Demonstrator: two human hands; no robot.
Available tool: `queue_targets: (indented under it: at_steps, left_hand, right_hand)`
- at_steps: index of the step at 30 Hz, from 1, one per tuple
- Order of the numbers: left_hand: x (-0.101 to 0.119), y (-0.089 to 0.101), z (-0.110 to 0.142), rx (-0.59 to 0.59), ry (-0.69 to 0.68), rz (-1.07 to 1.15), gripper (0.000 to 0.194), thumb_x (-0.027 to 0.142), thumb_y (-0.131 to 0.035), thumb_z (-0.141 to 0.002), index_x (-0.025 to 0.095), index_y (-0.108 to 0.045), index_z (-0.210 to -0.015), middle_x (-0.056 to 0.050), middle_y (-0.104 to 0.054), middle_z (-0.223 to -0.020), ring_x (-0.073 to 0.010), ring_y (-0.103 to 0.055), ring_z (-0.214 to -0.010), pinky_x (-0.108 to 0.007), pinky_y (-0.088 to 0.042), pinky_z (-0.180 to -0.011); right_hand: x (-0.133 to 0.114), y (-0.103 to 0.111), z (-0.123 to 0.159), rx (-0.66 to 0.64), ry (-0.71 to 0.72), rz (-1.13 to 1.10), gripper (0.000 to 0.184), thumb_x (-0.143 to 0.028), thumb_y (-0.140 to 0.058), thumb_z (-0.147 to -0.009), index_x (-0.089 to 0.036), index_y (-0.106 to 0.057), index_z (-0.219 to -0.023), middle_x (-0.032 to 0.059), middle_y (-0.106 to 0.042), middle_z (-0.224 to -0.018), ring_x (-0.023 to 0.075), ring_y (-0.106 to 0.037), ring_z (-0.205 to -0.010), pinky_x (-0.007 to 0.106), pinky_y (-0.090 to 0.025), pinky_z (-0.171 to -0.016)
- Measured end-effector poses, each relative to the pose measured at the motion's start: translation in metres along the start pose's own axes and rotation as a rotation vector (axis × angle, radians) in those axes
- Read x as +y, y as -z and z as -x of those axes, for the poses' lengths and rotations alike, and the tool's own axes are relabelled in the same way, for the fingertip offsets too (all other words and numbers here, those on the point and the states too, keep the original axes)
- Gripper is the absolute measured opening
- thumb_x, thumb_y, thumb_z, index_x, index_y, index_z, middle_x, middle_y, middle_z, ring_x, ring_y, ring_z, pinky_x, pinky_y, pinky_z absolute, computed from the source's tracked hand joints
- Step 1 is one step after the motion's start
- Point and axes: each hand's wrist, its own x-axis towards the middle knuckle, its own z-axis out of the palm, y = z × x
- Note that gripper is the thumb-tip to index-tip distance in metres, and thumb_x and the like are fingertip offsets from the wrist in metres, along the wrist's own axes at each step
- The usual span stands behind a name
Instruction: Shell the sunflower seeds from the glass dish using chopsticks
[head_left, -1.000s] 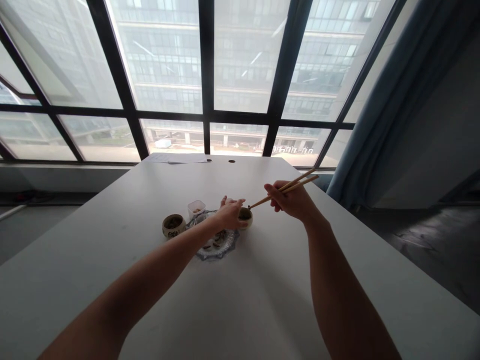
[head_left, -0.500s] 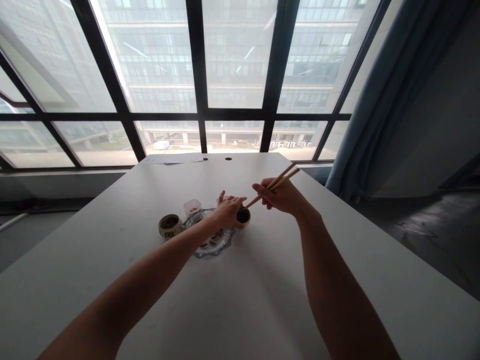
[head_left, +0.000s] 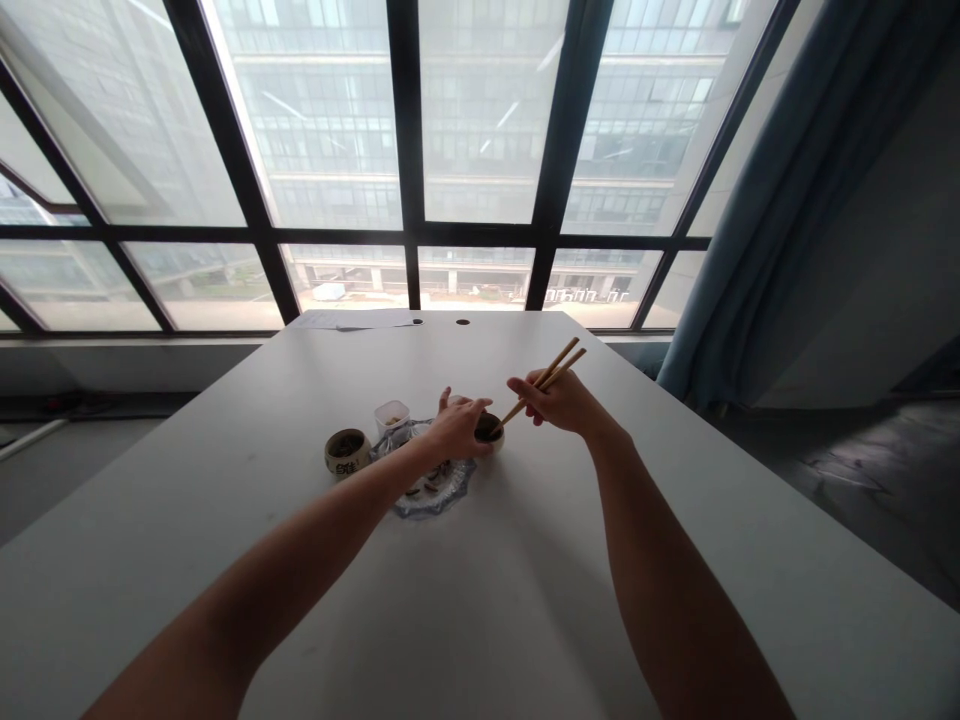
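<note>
My right hand (head_left: pixel 555 400) grips a pair of wooden chopsticks (head_left: pixel 559 362), their tips down inside a small round bowl (head_left: pixel 495 440) with dark contents. Around the left side of that bowl, my left hand (head_left: pixel 459 428) holds it steady with thumb and fingers. Beneath my left forearm lies a plate covered in clear plastic film (head_left: pixel 435 500), with several small dark pieces on it. Left of the plate stands a second round bowl (head_left: pixel 347 455) with dark lettering on its side and dark contents. Behind the plate is a small clear plastic tub (head_left: pixel 391 415) holding light bits.
All of this stands on a white table (head_left: pixel 420 620). Sheets of paper (head_left: pixel 356 319) lie at its far edge, near two dark round holes. Beyond are large framed windows, with a blue curtain (head_left: pixel 720 300) at the right.
The chopsticks have dipped lower into the bowl, and my right hand has come slightly down. My left hand keeps its place on the bowl. The view has shifted a little.
</note>
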Motion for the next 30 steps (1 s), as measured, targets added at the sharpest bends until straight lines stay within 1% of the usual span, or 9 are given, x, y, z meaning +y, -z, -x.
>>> queue_targets:
  at_steps: [5, 11, 14, 17, 21, 23, 25, 28, 30]
  left_hand:
    - [-0.003, 0.0, -0.002, -0.008, 0.013, -0.005, 0.077, 0.048, -0.071, -0.073, 0.02, -0.046, -0.14, -0.013, -0.067, -0.13, -0.0349, -0.049, -0.137, -0.062, 0.004, -0.121]
    - [-0.003, 0.0, -0.003, -0.032, -0.009, -0.01, 0.076, 0.046, -0.072, -0.074, 0.017, -0.047, -0.14, -0.018, -0.062, -0.137, -0.0366, -0.047, -0.138, -0.064, 0.002, -0.12]
    - [-0.002, 0.006, 0.004, -0.038, -0.019, 0.001, 0.078, 0.046, -0.072, -0.076, 0.016, -0.045, -0.143, -0.02, -0.055, -0.145, -0.0356, -0.04, -0.144, -0.064, 0.004, -0.121]
    - [-0.009, 0.02, 0.024, 0.042, -0.054, 0.058, 0.065, 0.043, -0.066, -0.085, 0.019, -0.046, -0.142, -0.015, -0.052, -0.15, -0.0288, -0.037, -0.147, -0.058, 0.006, -0.123]
    - [-0.041, 0.044, 0.067, 0.299, -0.013, 0.055, 0.042, 0.044, -0.055, -0.093, 0.023, -0.055, -0.13, -0.01, -0.058, -0.146, -0.024, -0.048, -0.139, -0.052, -0.002, -0.125]
    - [-0.066, 0.052, 0.092, 0.436, 0.071, 0.046, 0.038, 0.046, -0.052, -0.094, 0.023, -0.057, -0.124, -0.009, -0.062, -0.14, -0.0247, -0.054, -0.134, -0.052, -0.01, -0.124]
    - [-0.092, 0.056, 0.116, 0.539, 0.168, 0.047, 0.037, 0.047, -0.05, -0.094, 0.023, -0.059, -0.12, -0.01, -0.064, -0.136, -0.0266, -0.056, -0.13, -0.054, -0.018, -0.122]
    - [-0.123, 0.052, 0.146, 0.572, 0.264, 0.088, 0.041, 0.052, -0.048, -0.093, 0.022, -0.059, -0.119, -0.011, -0.065, -0.134, -0.0287, -0.056, -0.129, -0.053, -0.033, -0.116]
    - [-0.135, 0.044, 0.16, 0.569, 0.292, 0.139, 0.047, 0.056, -0.048, -0.093, 0.021, -0.058, -0.123, -0.013, -0.063, -0.135, -0.0294, -0.055, -0.13, -0.051, -0.039, -0.113]
  right_hand:
    - [0.007, -0.004, -0.002, 0.02, -0.021, -0.02, 0.055, -0.067, -0.064, -0.085, -0.016, -0.061, -0.062, 0.0039, -0.064, -0.051, 0.0141, -0.061, -0.042, 0.021, -0.047, -0.041]
    - [0.013, -0.011, -0.005, 0.102, -0.033, -0.034, 0.055, -0.067, -0.065, -0.084, -0.016, -0.064, -0.063, 0.0035, -0.063, -0.049, 0.0138, -0.059, -0.039, 0.022, -0.047, -0.04]
    - [0.016, -0.012, -0.006, 0.164, -0.033, -0.038, 0.058, -0.069, -0.062, -0.084, -0.016, -0.064, -0.063, 0.0039, -0.063, -0.049, 0.0136, -0.058, -0.038, 0.022, -0.047, -0.039]
    - [0.014, -0.012, -0.006, 0.209, -0.033, -0.065, 0.062, -0.074, -0.061, -0.082, -0.015, -0.064, -0.063, 0.0045, -0.062, -0.048, 0.0134, -0.057, -0.037, 0.022, -0.045, -0.037]
    - [0.001, -0.016, -0.005, 0.237, 0.019, -0.183, 0.065, -0.078, -0.06, -0.08, -0.015, -0.064, -0.065, 0.0047, -0.062, -0.05, 0.0127, -0.056, -0.037, 0.022, -0.043, -0.037]
    - [-0.008, -0.024, -0.003, 0.18, 0.036, -0.227, 0.064, -0.078, -0.059, -0.08, -0.015, -0.064, -0.066, 0.0042, -0.062, -0.05, 0.0122, -0.055, -0.037, 0.022, -0.042, -0.036]
    - [-0.017, -0.035, -0.001, 0.048, 0.037, -0.238, 0.063, -0.077, -0.06, -0.08, -0.016, -0.063, -0.066, 0.0032, -0.061, -0.049, 0.0117, -0.054, -0.037, 0.021, -0.041, -0.036]
    - [-0.025, -0.052, 0.002, -0.197, 0.04, -0.199, 0.058, -0.072, -0.061, -0.081, -0.017, -0.06, -0.062, 0.0019, -0.061, -0.047, 0.0114, -0.054, -0.037, 0.02, -0.041, -0.036]
    - [-0.028, -0.062, 0.004, -0.315, 0.035, -0.175, 0.055, -0.068, -0.061, -0.084, -0.018, -0.059, -0.06, 0.0013, -0.06, -0.046, 0.0117, -0.055, -0.037, 0.02, -0.041, -0.037]
